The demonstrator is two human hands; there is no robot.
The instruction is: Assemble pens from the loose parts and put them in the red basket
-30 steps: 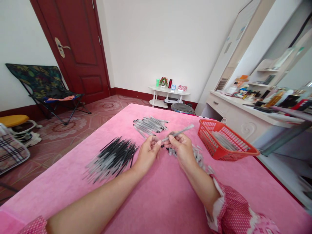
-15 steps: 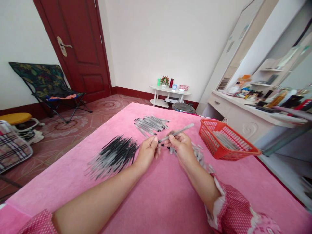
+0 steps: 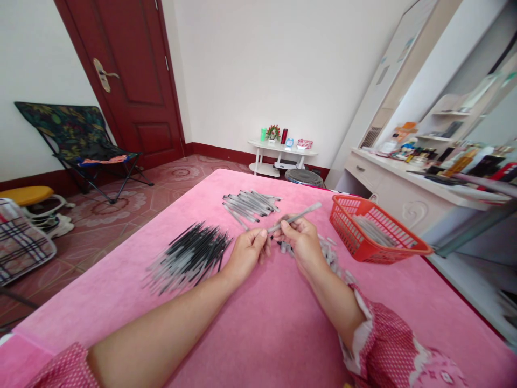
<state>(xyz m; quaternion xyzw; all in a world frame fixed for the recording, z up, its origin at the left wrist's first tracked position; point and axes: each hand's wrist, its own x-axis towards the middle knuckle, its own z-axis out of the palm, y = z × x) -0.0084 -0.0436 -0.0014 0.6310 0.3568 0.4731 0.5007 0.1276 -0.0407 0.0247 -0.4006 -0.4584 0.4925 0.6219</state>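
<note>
Over the middle of the pink-covered table, a grey translucent pen [image 3: 306,211] slants up to the right between my two hands. My right hand [image 3: 302,240] pinches its barrel between thumb and fingers. At the lower end, my left hand [image 3: 247,252] is closed on the pen, thumb on top, and that tip is hidden. Beyond the hands lies a pile of grey pens with dark ends [image 3: 251,205]. Left of my left hand, many thin black-and-clear refills [image 3: 189,256] are heaped. Small clear caps [image 3: 329,253] lie scattered partly behind my right forearm.
An orange plastic basket [image 3: 379,253] with clear tubes inside stands at the table's right. The pink cloth [image 3: 258,328] covers the tabletop. Beyond are a white dresser [image 3: 396,188] crowded with bottles, a small white stand [image 3: 258,156], a folding chair [image 3: 76,134] and a red door [image 3: 133,70].
My left hand has shifted slightly right along the pen, and the dark lower end seen before is now covered by its fingers. The right hand has barely moved.
</note>
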